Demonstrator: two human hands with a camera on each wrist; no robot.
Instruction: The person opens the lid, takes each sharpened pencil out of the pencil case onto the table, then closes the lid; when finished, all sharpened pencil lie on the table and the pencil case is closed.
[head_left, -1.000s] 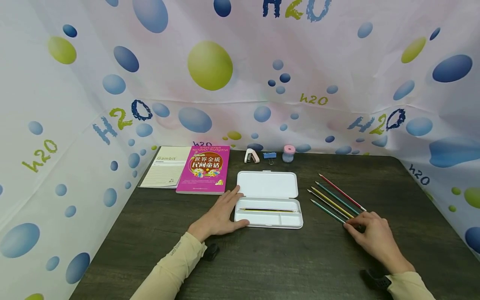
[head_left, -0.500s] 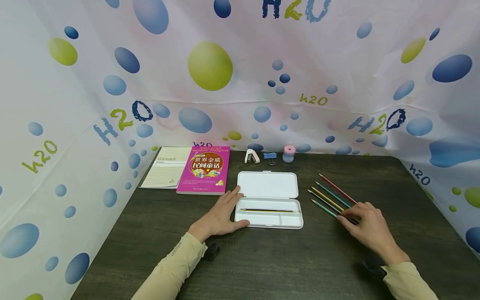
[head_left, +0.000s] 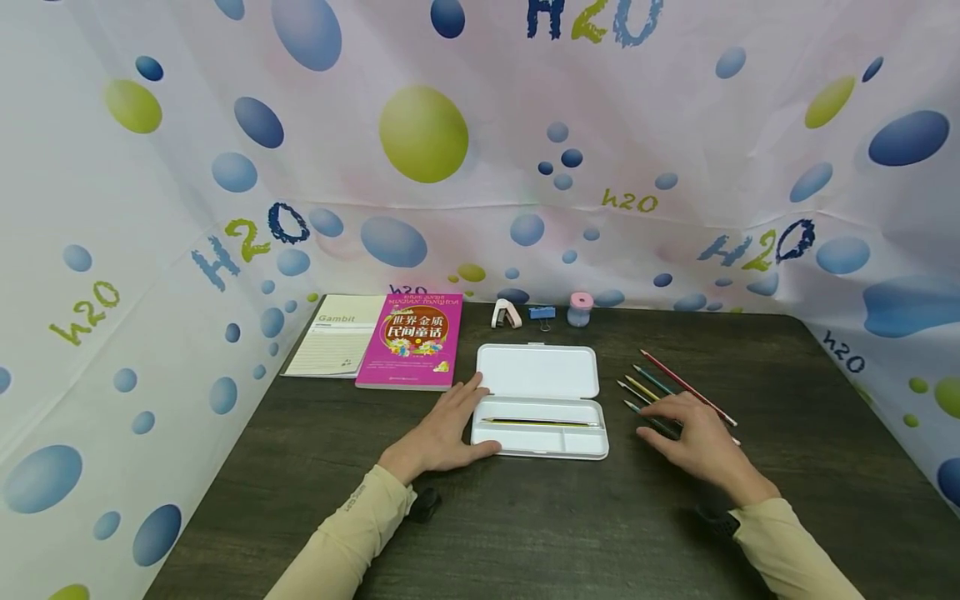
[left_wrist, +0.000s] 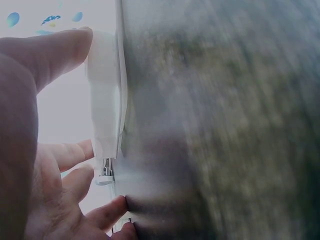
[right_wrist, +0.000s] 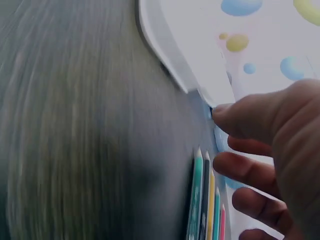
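Observation:
An open white pencil case (head_left: 537, 372) stands on the dark table, with one black-and-yellow pencil (head_left: 543, 423) lying in its long compartment. My left hand (head_left: 441, 429) rests spread at the case's left end, thumb at the front corner and fingers toward the hinge. In the left wrist view the thumb touches the white case wall (left_wrist: 106, 95). My right hand (head_left: 701, 437) hovers over several fanned-out pencils, thumb and fingers apart, holding nothing. A red pencil (head_left: 678, 379) lies outermost. Tips of a green pencil (right_wrist: 196, 200) and a yellow pencil (right_wrist: 210, 200) show below the fingers.
Behind the left hand lie a magenta book (head_left: 411, 342) and a lined notebook (head_left: 330, 337) partly under it. Along the back edge stand a white-and-pink stapler-like item (head_left: 506, 313), a blue binder clip (head_left: 542, 313) and a small pink-topped jar (head_left: 580, 310). A patterned cloth hangs behind the table.
My right hand has moved left and forward along the pencils, from their rear ends toward their tips, and its fingers have spread apart. The left hand and the case have stayed put.

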